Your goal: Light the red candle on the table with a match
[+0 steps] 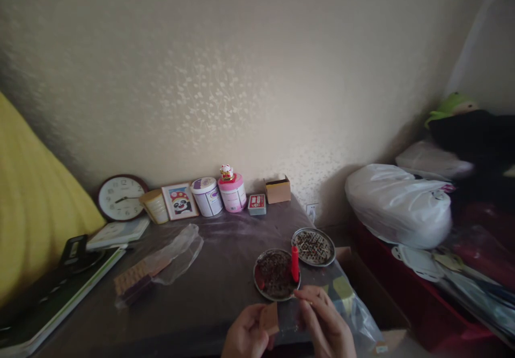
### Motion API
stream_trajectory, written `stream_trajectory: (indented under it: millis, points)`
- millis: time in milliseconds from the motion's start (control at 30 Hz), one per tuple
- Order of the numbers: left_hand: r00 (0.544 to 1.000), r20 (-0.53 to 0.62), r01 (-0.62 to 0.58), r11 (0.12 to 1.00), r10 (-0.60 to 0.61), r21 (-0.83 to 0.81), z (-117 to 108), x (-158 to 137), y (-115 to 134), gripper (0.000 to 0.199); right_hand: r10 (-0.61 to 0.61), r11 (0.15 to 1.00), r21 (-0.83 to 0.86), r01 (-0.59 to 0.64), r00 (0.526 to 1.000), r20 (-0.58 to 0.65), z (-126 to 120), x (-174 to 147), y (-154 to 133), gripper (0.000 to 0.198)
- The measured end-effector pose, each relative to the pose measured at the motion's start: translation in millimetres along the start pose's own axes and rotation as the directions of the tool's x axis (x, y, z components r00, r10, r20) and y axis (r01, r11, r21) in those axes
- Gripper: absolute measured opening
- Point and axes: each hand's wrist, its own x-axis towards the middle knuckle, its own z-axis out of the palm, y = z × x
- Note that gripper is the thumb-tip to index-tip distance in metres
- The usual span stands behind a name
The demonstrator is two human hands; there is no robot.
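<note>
We are gripping a small box [270, 319] with both hands, left hand [246, 336] and right hand [328, 328] closed on it, just below the plate [260, 288]; a slip could be knocking its red candle [295, 264] over.

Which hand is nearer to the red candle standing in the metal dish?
The right hand. Its fingertips sit just below the red candle, at the near rim of the metal dish. The left hand is lower and further left, holding a small brown piece.

bare table centre [225, 272], dishes [276, 275] right
</note>
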Motion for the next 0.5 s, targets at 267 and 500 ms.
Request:
stream_trajectory:
  millis: [267, 500]
  points:
    - [0.998, -0.051, 0.019, 0.996, -0.024, -0.09, 1, -2, 7, 0.055, 0.137, 0.988, -0.069, -0.142, 0.988, -0.074, -2, -5, 13, 0.022]
    - [0.993, -0.115, 0.03, 0.998, -0.037, -0.06, 1, 0, 3, 0.057, -0.183, 0.96, -0.195, 0.2, 0.978, 0.103, -5, -2, -7, 0.012]
